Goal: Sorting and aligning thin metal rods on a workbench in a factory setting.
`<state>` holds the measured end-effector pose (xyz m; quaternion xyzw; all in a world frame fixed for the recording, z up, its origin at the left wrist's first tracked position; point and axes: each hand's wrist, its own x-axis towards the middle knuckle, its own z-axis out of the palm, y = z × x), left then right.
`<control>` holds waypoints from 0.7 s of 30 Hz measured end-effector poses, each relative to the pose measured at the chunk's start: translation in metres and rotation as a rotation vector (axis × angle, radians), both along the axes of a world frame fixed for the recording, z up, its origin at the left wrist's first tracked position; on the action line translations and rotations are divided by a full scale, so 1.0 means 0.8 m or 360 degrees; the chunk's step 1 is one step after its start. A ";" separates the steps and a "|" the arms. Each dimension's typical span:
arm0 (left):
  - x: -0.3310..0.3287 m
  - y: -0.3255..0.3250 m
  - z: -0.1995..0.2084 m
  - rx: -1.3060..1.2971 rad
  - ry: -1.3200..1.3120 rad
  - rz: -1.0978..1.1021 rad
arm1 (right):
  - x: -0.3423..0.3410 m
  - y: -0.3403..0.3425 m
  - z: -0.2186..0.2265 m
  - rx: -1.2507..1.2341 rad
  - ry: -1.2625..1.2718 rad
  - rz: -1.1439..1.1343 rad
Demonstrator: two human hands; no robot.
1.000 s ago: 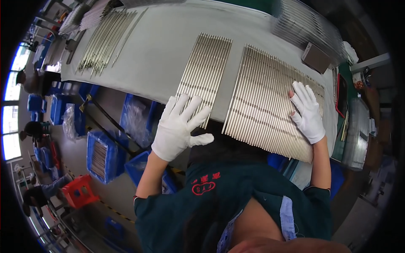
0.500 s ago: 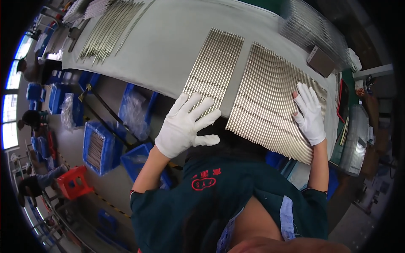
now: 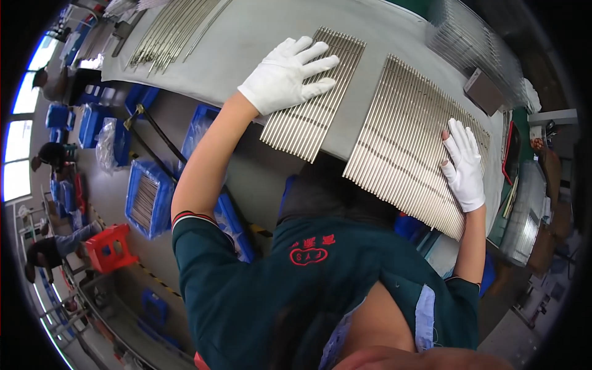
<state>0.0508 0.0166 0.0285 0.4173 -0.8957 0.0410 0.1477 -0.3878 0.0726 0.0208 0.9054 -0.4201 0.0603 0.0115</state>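
Worktable (image 3: 246,37), one: pale-covered, running from far left to right in front of you.

Wide row of metal rods (image 3: 410,145), one: laid side by side on the right of the table, the near ends appearing to project past the near edge.

Clear plastic trays (image 3: 472,49), stacked: far right, blurred.

Narrow row of metal rods (image 3: 324,105), one: left of the wide row, a strip of bare table between them; its near ends also appeared to overhang.

Loose rods (image 3: 172,34), one batch: far left, less evenly aligned, their far ends out of view.

Hands, two, white-gloved. Your left hand (image 3: 287,74) was spread wide, fingers reaching over the left side of the narrow row; how firmly it pressed, you could not be told from this view. Your right hand (image 3: 464,165) lay flat and extended on the right part of the wide row, gripping nothing visible.

Small box (image 3: 484,91), one: beyond the wide row, near the trays.

Hazards, as judged: an uneven sideways push by your left hand could have skewed the narrow row or made rods climb over one another; a pull toward you could have tipped overhanging rods off the near edge.
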 end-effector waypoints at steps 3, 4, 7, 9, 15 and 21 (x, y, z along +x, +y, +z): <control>-0.022 -0.009 -0.014 0.0046 -0.0091 -0.0097 | -0.003 0.002 0.001 -0.0012 0.0020 0.0003; -0.029 -0.008 -0.011 0.0046 -0.0101 -0.0116 | -0.004 0.002 0.001 -0.0023 0.0033 -0.0005; -0.049 0.004 -0.012 -0.0008 -0.0016 -0.0186 | 0.000 0.002 0.004 -0.0010 -0.0008 0.0014; -0.061 0.018 -0.007 0.0028 0.0032 -0.0275 | 0.002 0.001 0.002 -0.0024 -0.0013 0.0032; -0.061 0.054 -0.002 0.0173 0.0184 -0.0242 | 0.007 0.005 0.007 -0.0031 -0.0039 0.0021; 0.004 0.057 -0.004 -0.0092 0.0018 0.0058 | 0.010 0.006 0.010 -0.0017 -0.0065 -0.0009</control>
